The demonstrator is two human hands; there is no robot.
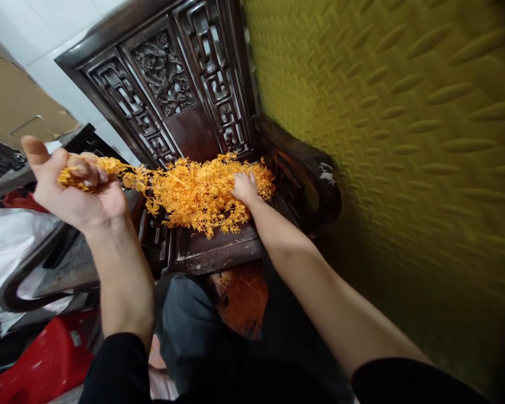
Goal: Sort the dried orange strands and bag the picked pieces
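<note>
A heap of tangled orange strands with small flower-like tufts (202, 193) lies on the seat of a dark carved wooden chair (219, 249). My left hand (78, 182) is raised to the left of the heap, palm up, its fingers curled round one end of the strands. From that hand a thin stretch of orange runs across to the heap. On the heap's right side rests my right hand (246, 187); its fingertips sink into the strands and are partly hidden, so its grip cannot be made out.
The chair's carved back (193, 132) stands behind the heap, with a curved armrest (326, 185) at right. A textured yellow-green surface (395, 140) fills the right. Red plastic (53, 359) and white bags (12, 252) are at left. More orange strands (246, 297) lie below the seat.
</note>
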